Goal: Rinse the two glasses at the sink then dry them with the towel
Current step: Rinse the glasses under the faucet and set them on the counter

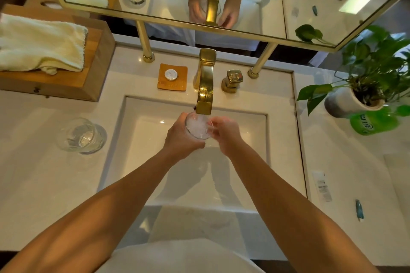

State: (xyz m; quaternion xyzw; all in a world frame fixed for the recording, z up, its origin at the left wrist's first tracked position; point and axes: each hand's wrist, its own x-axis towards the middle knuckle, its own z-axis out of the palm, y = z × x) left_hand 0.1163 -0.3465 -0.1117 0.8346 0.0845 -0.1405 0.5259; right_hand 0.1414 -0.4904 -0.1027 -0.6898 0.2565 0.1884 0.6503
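Tumbler (pixel 198 127) held upright under the running gold faucet (pixel 205 88), over the sink basin (pixel 155 139). Left hand (pixel 180 137) wrapped round its wall, fingers curled close; right hand (pixel 226 134) curled at the rim, fingertips pinching it. Second tumbler (pixel 81 136) stood on the counter, towel (pixel 42 44) beyond. Wet glass judged slippery, rigid and breakable; best taken round the body.

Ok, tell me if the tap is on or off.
On. Water falls from the tap into the glass, frothing white inside; the left hand holds the glass right under the spout.
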